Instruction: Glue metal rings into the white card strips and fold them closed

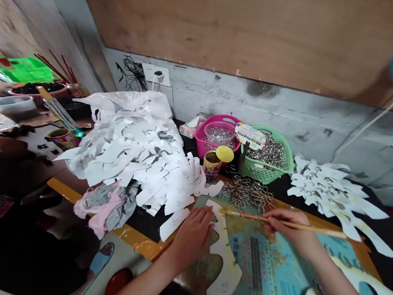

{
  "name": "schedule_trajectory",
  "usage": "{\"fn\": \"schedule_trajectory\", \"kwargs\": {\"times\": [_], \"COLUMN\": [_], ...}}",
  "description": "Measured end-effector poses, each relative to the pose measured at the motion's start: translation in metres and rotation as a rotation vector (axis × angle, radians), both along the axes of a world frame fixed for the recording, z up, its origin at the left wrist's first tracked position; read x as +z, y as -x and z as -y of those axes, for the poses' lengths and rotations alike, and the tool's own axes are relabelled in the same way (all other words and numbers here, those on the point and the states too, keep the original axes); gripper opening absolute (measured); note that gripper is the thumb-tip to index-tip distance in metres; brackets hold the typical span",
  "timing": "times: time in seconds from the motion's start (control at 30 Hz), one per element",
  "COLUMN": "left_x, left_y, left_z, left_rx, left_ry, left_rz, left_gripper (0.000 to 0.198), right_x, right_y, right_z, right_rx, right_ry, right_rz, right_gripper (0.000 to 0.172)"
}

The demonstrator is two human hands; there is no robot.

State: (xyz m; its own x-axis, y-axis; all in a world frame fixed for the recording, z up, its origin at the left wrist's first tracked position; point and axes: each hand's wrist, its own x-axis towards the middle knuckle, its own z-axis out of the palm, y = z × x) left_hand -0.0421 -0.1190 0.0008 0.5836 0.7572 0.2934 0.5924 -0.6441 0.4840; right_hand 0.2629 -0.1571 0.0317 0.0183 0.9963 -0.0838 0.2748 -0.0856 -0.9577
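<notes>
My right hand (293, 231) is closed around a long wooden paintbrush (249, 216). The brush tip touches, or hovers just over, the upper right edge of a white cut-out piece (226, 265) with a wavy left side. My left hand (194, 235) lies flat with its fingers stretched out, their tips at the upper left edge of this piece. Small dark marks run along the piece's right edge. Beneath it is a stained blue printed sheet (280, 261). Metal rings (247, 191) lie loose beyond the brush, and an opened tin (213, 165) stands behind them.
A large heap of white cut-outs (147, 148) lies at left, beside a pink and grey cloth (109, 207). A pink basket (200, 137) and a green basket (261, 173) hold metal pieces. More cut-outs (329, 189) lie right. A person in dark clothes (27, 252) is at far left.
</notes>
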Motion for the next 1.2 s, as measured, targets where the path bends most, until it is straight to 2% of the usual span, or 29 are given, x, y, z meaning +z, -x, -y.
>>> {"fn": "schedule_trajectory", "kwargs": {"times": [0.17,0.3,0.53,0.67,0.8,0.93,1.03,1.2], "left_x": [-0.007,-0.013,-0.019,-0.021,-0.023,-0.024,-0.025,-0.026], "left_y": [-0.006,-0.005,-0.006,-0.005,-0.005,-0.005,-0.005,-0.004], "left_z": [-0.018,-0.018,-0.018,-0.018,-0.019,-0.019,-0.019,-0.019], "left_rx": [-0.018,0.016,0.05,0.054,0.052,0.055,0.048,0.048], "left_ry": [0.034,0.037,0.034,0.035,0.061,0.062,0.059,0.046], "left_rz": [-0.078,-0.041,0.013,0.022,0.013,0.007,-0.001,-0.001], "left_gripper": [0.036,0.041,0.043,0.041,0.039,0.038,0.04,0.041], "right_x": [0.007,0.008,0.001,0.005,0.011,0.014,0.016,0.019], "right_y": [0.002,0.0,-0.005,0.001,0.003,0.004,0.006,0.007], "right_z": [-0.002,-0.005,-0.008,-0.008,-0.008,-0.009,-0.01,-0.018], "right_rx": [0.006,0.099,0.095,-0.025,0.055,0.003,0.068,0.035], "right_ry": [-0.025,-0.025,-0.01,-0.027,0.028,0.048,0.084,0.03], "right_rz": [0.023,0.032,-0.002,-0.056,-0.093,-0.113,-0.123,-0.092], "right_gripper": [0.029,0.028,0.03,0.03,0.031,0.028,0.027,0.027]}}
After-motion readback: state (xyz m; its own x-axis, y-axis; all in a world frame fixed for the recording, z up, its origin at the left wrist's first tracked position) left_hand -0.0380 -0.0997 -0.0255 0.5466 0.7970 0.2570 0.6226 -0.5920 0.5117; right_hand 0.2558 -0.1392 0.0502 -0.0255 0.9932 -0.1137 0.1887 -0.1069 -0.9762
